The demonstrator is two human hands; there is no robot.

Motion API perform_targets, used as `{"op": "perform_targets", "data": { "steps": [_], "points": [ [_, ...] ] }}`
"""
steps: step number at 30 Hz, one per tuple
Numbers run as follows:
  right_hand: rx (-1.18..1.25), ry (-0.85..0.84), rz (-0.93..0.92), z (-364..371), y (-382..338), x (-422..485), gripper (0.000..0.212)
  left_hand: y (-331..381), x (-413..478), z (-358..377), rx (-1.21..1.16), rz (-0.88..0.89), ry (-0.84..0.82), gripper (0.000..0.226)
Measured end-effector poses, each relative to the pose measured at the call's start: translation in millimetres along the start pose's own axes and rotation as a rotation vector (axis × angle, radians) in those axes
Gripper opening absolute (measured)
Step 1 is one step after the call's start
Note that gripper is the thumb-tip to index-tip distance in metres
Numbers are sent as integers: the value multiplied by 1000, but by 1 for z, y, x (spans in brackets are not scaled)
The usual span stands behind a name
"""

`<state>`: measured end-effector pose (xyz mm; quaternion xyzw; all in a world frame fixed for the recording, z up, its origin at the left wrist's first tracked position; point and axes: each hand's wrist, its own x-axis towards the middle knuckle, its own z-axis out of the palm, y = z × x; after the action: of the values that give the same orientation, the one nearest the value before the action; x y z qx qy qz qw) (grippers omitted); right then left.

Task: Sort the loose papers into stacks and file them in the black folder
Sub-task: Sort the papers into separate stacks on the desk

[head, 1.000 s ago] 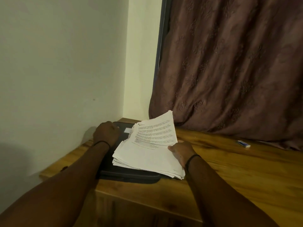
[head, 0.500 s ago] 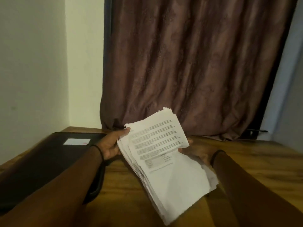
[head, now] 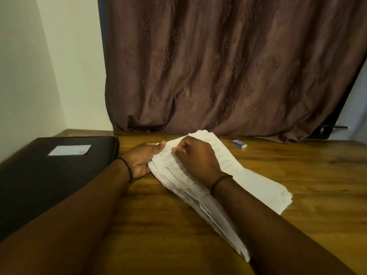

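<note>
- The wooden worktop (head: 309, 175) looks smooth. A sideways push from either hand could make the whole pile slide across it.
- The black folder (head: 49, 179) lies closed and flat, just left of the left wrist and apart from the papers. Opening it needs a free hand, and letting go of the pile for that could let it spread.
- The stack of papers (head: 258, 185) is thick and ragged, and it fans out along its near-left side. Several sheets could lift together, or loose ones could slip out and mix, because the edges are not squared. It lies slanted on the worktop, directly under the right hand and forearm and touching the left hand on its right side.
- The left hand (head: 142, 158) is clamped on the stack's left edge, with the thumb on top.
- The right hand (head: 196, 158) rests on the stack's far-left part with its fingers curled. It appears to pinch the edge of the top sheets, and a hard tug there could crease or tear them.
- A small white-and-blue item (head: 239, 144), possibly an eraser, lies beyond and to the right of the right hand, well apart from it.
</note>
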<state>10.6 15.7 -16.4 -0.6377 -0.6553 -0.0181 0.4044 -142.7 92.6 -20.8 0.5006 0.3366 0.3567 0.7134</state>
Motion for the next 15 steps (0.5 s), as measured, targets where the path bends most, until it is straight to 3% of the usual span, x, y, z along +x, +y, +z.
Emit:
{"op": "perform_targets", "data": {
  "steps": [5, 9, 15],
  "points": [
    [-90, -12, -59, 11, -2, -13, 36, 5, -2, 4, -96, -40, -32, 35],
    [-131, -110, 3, 4, -8, -22, 53, 5, -9, 7, -118, -71, -45, 34],
    [-206, -189, 29, -9, -20, -39, 38, 6, -18, 10, -161, -103, -19, 32]
  ]
}}
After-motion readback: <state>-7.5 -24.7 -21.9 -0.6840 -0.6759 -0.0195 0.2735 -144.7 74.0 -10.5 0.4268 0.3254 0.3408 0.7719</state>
